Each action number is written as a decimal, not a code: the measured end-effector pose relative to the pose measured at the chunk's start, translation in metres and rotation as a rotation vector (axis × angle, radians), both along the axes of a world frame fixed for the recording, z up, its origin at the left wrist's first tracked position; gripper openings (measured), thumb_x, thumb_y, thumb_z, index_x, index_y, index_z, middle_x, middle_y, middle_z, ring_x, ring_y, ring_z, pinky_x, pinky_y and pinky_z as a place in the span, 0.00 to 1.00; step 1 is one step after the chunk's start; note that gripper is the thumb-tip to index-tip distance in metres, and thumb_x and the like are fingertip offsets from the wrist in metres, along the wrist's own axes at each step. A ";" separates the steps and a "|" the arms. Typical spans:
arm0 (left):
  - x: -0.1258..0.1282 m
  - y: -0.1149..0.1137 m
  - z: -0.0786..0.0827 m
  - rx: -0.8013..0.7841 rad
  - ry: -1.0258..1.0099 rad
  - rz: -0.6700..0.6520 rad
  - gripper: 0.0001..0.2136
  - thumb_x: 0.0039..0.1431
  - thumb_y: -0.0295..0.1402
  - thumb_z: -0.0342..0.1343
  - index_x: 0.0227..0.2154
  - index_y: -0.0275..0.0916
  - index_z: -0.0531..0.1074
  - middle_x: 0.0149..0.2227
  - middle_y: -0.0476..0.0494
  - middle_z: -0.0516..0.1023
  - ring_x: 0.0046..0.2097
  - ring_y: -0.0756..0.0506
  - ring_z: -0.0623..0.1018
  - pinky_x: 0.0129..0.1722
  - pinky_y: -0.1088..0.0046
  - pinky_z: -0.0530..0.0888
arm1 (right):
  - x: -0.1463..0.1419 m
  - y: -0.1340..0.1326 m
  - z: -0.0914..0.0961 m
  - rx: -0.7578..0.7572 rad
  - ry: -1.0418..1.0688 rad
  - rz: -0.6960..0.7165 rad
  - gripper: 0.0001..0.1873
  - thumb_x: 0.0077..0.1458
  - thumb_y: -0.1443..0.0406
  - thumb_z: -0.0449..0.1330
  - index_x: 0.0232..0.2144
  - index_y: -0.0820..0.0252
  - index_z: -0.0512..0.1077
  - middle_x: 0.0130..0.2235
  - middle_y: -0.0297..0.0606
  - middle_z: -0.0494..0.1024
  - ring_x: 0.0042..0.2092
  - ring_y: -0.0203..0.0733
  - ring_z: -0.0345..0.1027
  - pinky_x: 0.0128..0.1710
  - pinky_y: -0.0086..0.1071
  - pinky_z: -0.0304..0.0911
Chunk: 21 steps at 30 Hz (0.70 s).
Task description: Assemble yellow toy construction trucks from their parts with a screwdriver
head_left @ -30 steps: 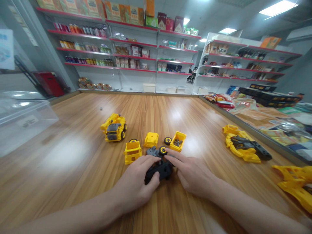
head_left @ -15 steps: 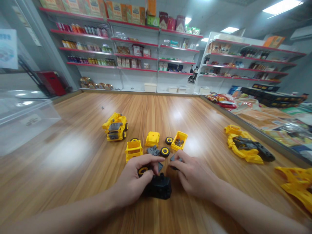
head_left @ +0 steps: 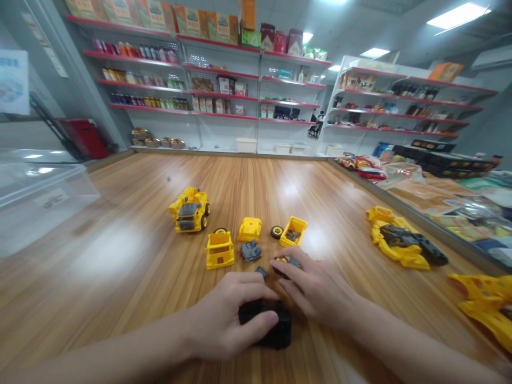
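Note:
My left hand [head_left: 236, 314] is closed around a black toy truck chassis [head_left: 282, 328] near the front of the table, its fingers and thumb covering much of it. To the right, my right hand [head_left: 306, 280] has its fingers bent over a black toy wheel [head_left: 281, 260] with a yellow hub, partly hidden. A grey piece [head_left: 295, 262] shows just behind those fingers. Between and beyond the hands lie a small dark grey plate [head_left: 261, 271] and a larger grey part [head_left: 250, 250]. A yellow truck cab [head_left: 220, 250] stands left of them.
Farther off are a yellow body piece [head_left: 250, 229], another wheel [head_left: 277, 231] and a yellow tray [head_left: 294, 232] holding small grey parts. An assembled yellow truck [head_left: 189, 209] stands left. Yellow-black vehicle parts [head_left: 404, 240] lie right. A clear plastic bin [head_left: 48, 197] is at far left.
My right hand has closed over the wheel that lay in front of it. My left hand has shifted right and nearer with the chassis, and its fingers now cover more of it.

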<state>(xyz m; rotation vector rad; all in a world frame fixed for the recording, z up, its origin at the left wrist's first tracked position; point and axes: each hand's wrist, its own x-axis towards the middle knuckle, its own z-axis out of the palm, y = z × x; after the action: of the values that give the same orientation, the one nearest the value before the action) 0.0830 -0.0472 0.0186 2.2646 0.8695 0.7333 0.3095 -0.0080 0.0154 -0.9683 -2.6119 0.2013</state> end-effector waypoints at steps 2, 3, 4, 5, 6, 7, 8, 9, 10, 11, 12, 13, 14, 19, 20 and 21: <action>0.000 -0.001 0.000 -0.013 0.035 -0.031 0.13 0.59 0.36 0.55 0.43 0.36 0.77 0.32 0.41 0.77 0.33 0.46 0.75 0.35 0.71 0.71 | 0.000 0.001 0.000 0.009 -0.012 -0.029 0.17 0.63 0.65 0.54 0.53 0.58 0.68 0.58 0.47 0.66 0.53 0.49 0.69 0.51 0.41 0.69; -0.001 -0.001 -0.001 -0.032 0.023 -0.038 0.13 0.59 0.36 0.56 0.42 0.36 0.77 0.32 0.42 0.77 0.33 0.46 0.75 0.34 0.71 0.70 | 0.000 0.001 0.000 0.009 -0.025 -0.032 0.17 0.62 0.64 0.55 0.53 0.58 0.69 0.58 0.46 0.66 0.54 0.50 0.68 0.52 0.42 0.69; -0.001 0.000 -0.002 -0.067 -0.015 -0.032 0.13 0.59 0.37 0.56 0.41 0.36 0.78 0.31 0.42 0.77 0.32 0.46 0.74 0.34 0.72 0.70 | 0.000 0.002 0.000 0.007 -0.035 -0.031 0.16 0.62 0.64 0.56 0.52 0.58 0.69 0.58 0.46 0.67 0.55 0.50 0.68 0.52 0.42 0.69; -0.002 0.002 -0.003 -0.124 -0.080 -0.008 0.13 0.59 0.39 0.57 0.39 0.36 0.78 0.31 0.43 0.77 0.33 0.47 0.74 0.34 0.72 0.70 | 0.000 0.003 -0.001 0.002 -0.041 -0.027 0.15 0.62 0.65 0.56 0.51 0.58 0.70 0.58 0.45 0.68 0.55 0.50 0.68 0.52 0.42 0.69; -0.002 0.005 -0.005 -0.205 -0.176 0.036 0.14 0.59 0.42 0.57 0.38 0.35 0.78 0.31 0.43 0.77 0.32 0.47 0.74 0.33 0.72 0.70 | 0.001 0.003 -0.001 -0.005 -0.044 -0.024 0.14 0.62 0.66 0.56 0.50 0.59 0.70 0.57 0.44 0.69 0.55 0.49 0.69 0.52 0.42 0.69; -0.002 0.008 -0.006 -0.313 -0.295 0.089 0.16 0.59 0.45 0.57 0.35 0.35 0.78 0.30 0.44 0.77 0.31 0.47 0.74 0.32 0.73 0.69 | 0.002 0.004 -0.002 -0.010 -0.043 -0.023 0.13 0.62 0.66 0.56 0.49 0.59 0.71 0.57 0.44 0.69 0.54 0.49 0.69 0.52 0.42 0.69; -0.002 0.012 -0.008 -0.442 -0.434 0.153 0.20 0.59 0.49 0.56 0.33 0.34 0.77 0.28 0.44 0.76 0.29 0.48 0.73 0.29 0.74 0.68 | 0.002 0.004 -0.002 -0.014 -0.038 -0.025 0.12 0.62 0.68 0.55 0.48 0.59 0.71 0.57 0.44 0.69 0.53 0.48 0.70 0.52 0.42 0.69; -0.001 0.015 -0.009 -0.578 -0.585 0.218 0.23 0.58 0.52 0.54 0.30 0.33 0.76 0.25 0.46 0.74 0.25 0.50 0.70 0.25 0.76 0.66 | 0.003 0.005 -0.002 -0.014 -0.030 -0.028 0.12 0.63 0.69 0.54 0.48 0.59 0.72 0.57 0.43 0.70 0.53 0.48 0.71 0.52 0.42 0.69; 0.000 0.019 -0.009 -0.708 -0.726 0.277 0.24 0.59 0.53 0.52 0.28 0.32 0.74 0.22 0.47 0.71 0.22 0.51 0.68 0.22 0.77 0.64 | 0.003 0.005 -0.002 -0.012 -0.018 -0.029 0.13 0.63 0.69 0.53 0.48 0.59 0.72 0.56 0.43 0.71 0.52 0.48 0.71 0.52 0.42 0.69; 0.002 0.021 -0.008 -0.827 -0.847 0.314 0.24 0.60 0.53 0.51 0.29 0.32 0.73 0.22 0.47 0.71 0.21 0.52 0.67 0.21 0.77 0.64 | 0.003 0.006 -0.003 -0.011 -0.004 -0.026 0.13 0.63 0.70 0.52 0.47 0.59 0.72 0.55 0.43 0.71 0.52 0.47 0.72 0.52 0.43 0.69; 0.003 0.023 -0.007 -0.930 -0.942 0.331 0.22 0.62 0.50 0.51 0.31 0.32 0.73 0.22 0.48 0.70 0.22 0.52 0.67 0.21 0.77 0.65 | 0.004 0.006 -0.003 -0.012 0.013 -0.018 0.13 0.63 0.70 0.52 0.47 0.59 0.72 0.54 0.43 0.72 0.51 0.47 0.72 0.52 0.43 0.69; 0.004 0.024 -0.005 -1.023 -1.011 0.323 0.20 0.64 0.47 0.50 0.32 0.32 0.73 0.23 0.47 0.70 0.23 0.51 0.68 0.22 0.76 0.67 | 0.004 0.007 -0.003 -0.016 0.033 -0.007 0.13 0.63 0.70 0.52 0.47 0.59 0.72 0.53 0.43 0.73 0.50 0.47 0.72 0.51 0.42 0.70; 0.004 0.025 -0.003 -1.117 -1.057 0.288 0.19 0.65 0.45 0.49 0.33 0.32 0.72 0.24 0.46 0.71 0.24 0.50 0.70 0.24 0.75 0.68 | 0.004 0.007 -0.004 -0.022 0.061 0.004 0.13 0.63 0.71 0.53 0.47 0.59 0.72 0.52 0.43 0.74 0.50 0.46 0.72 0.51 0.42 0.70; 0.000 0.022 -0.002 -1.381 -1.139 0.119 0.16 0.66 0.38 0.47 0.38 0.29 0.74 0.30 0.38 0.74 0.27 0.48 0.73 0.29 0.70 0.73 | 0.003 0.006 -0.002 0.006 0.324 0.028 0.19 0.59 0.73 0.56 0.53 0.59 0.68 0.52 0.44 0.73 0.52 0.45 0.69 0.53 0.39 0.68; -0.001 0.022 -0.004 -1.380 -1.147 0.129 0.15 0.65 0.35 0.48 0.40 0.28 0.74 0.32 0.37 0.75 0.29 0.47 0.74 0.30 0.69 0.74 | 0.003 0.005 -0.001 0.027 0.377 0.033 0.20 0.59 0.73 0.57 0.53 0.59 0.67 0.51 0.44 0.73 0.52 0.45 0.68 0.53 0.39 0.68; -0.002 0.021 -0.005 -1.373 -1.153 0.147 0.13 0.64 0.33 0.49 0.41 0.27 0.74 0.33 0.36 0.76 0.31 0.45 0.76 0.32 0.68 0.75 | 0.003 0.003 0.001 0.049 0.420 0.039 0.20 0.59 0.73 0.57 0.53 0.59 0.68 0.51 0.44 0.73 0.52 0.45 0.68 0.53 0.38 0.68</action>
<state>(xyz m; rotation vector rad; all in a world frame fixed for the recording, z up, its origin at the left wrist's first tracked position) 0.0806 -0.0258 0.0133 0.4062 0.5774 0.8942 0.3127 -0.0045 0.0163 -0.7624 -2.2400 0.3126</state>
